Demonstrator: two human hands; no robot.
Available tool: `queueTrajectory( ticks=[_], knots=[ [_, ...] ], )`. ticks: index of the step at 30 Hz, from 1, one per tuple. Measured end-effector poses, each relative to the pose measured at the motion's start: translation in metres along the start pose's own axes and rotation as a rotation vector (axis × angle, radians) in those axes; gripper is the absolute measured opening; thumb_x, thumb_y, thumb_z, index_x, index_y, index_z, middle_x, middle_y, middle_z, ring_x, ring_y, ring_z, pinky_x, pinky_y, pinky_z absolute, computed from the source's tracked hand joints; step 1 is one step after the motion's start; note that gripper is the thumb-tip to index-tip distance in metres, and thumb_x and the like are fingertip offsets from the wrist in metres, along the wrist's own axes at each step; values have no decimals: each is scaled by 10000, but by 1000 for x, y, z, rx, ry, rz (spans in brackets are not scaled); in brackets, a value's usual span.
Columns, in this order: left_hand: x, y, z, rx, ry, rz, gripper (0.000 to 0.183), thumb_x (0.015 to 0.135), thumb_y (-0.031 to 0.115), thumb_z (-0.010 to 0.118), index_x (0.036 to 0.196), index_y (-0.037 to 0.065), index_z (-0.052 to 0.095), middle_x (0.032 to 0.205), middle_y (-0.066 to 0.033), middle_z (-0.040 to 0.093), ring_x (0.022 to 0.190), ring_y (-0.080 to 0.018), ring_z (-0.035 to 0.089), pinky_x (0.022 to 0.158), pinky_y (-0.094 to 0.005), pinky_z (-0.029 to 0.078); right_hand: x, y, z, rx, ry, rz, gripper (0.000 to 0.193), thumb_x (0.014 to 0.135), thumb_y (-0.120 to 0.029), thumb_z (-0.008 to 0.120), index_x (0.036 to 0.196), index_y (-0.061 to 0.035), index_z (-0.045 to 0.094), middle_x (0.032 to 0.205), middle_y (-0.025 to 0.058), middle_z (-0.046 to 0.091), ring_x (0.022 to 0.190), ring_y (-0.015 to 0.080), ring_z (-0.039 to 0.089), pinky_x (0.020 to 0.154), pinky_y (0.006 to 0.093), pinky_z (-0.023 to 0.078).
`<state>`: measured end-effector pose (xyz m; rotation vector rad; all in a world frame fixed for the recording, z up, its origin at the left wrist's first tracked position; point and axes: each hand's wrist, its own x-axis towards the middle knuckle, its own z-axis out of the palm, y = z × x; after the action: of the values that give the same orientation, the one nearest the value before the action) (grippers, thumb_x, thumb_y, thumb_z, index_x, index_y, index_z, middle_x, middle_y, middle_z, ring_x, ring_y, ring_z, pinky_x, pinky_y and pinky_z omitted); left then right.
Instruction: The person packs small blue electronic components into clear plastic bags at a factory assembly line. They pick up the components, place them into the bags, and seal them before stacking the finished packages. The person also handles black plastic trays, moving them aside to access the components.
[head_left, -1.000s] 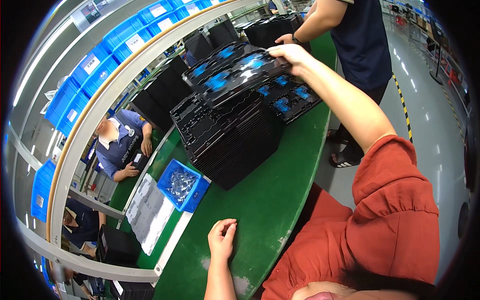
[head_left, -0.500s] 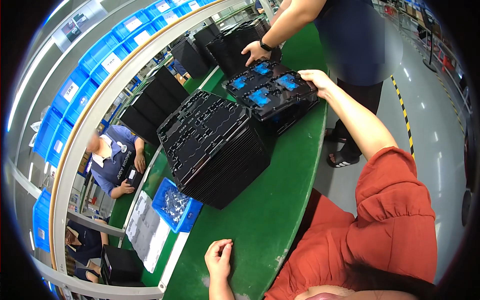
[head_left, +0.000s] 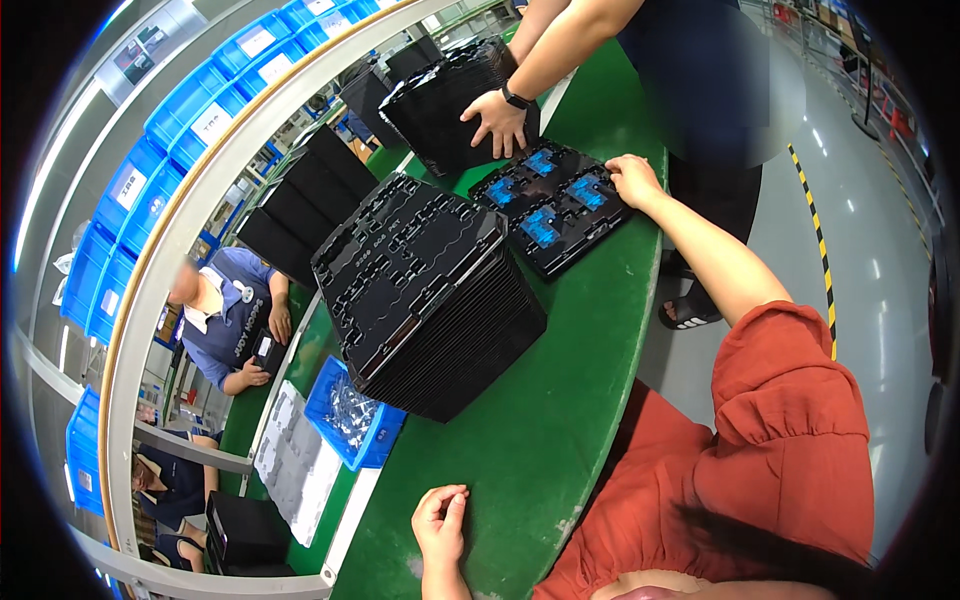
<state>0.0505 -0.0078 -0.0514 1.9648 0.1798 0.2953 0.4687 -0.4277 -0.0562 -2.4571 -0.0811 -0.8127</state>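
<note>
A black plastic tray (head_left: 566, 234) with several blue pieces (head_left: 541, 226) in its recesses lies on the green table, beyond a tall stack of black trays (head_left: 440, 330). My right hand (head_left: 636, 182) grips the tray's right corner, thumb and fingers at its rim. My left hand (head_left: 440, 520) rests near the table's front edge, fingers curled and thumb against them, with nothing visible inside. Close to the far side of the blue-pieced tray, a co-worker's hand (head_left: 498, 122) with a dark wristband spreads its fingers against another stack of black trays (head_left: 425, 110).
A blue bin (head_left: 375, 440) of small clear-looking parts stands left of the tall stack, beside a pale sheet (head_left: 300, 465). More black boxes (head_left: 325, 190) line the far side. A white frame (head_left: 125, 400) rises at the left. Seated co-workers are beyond.
The blue-pieced tray has come down from a raised position to lie flat on the table, my right hand lowering with it. The co-worker's hand has shifted left onto the far stack.
</note>
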Motion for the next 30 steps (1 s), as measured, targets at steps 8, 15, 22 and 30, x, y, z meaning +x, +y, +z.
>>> queueTrajectory(
  ticks=[8,15,22,30],
  knots=[
    [1,1,-1,-4,-12,6,87,837,5,618,912,-20,655,890,-78,625,813,-149,616,737,-248,493,15,0,-2,-121,-30,40,254,743,-15,497,910,-35,688,955,203,629,958,353,608,886,441,470],
    [2,-2,0,11,-1,25,96,834,12,619,913,-4,670,868,-77,642,785,-135,621,707,-237,492,18,-11,0,-273,-31,137,244,796,-53,483,924,-24,689,1026,214,623,990,362,608,878,425,486],
    [2,-2,-1,25,8,28,91,827,3,621,903,-9,669,871,-82,643,793,-141,623,714,-243,495,3,-12,6,-287,-56,207,252,804,-60,477,928,-8,689,1067,207,613,1019,367,597,893,434,481],
    [3,-1,2,53,3,36,100,828,24,621,909,-5,673,861,-79,645,778,-136,620,704,-242,487,-26,-27,-5,-16,290,-85,320,762,-23,500,1053,-29,633,1107,141,581,1055,328,541,931,415,432]
  ],
)
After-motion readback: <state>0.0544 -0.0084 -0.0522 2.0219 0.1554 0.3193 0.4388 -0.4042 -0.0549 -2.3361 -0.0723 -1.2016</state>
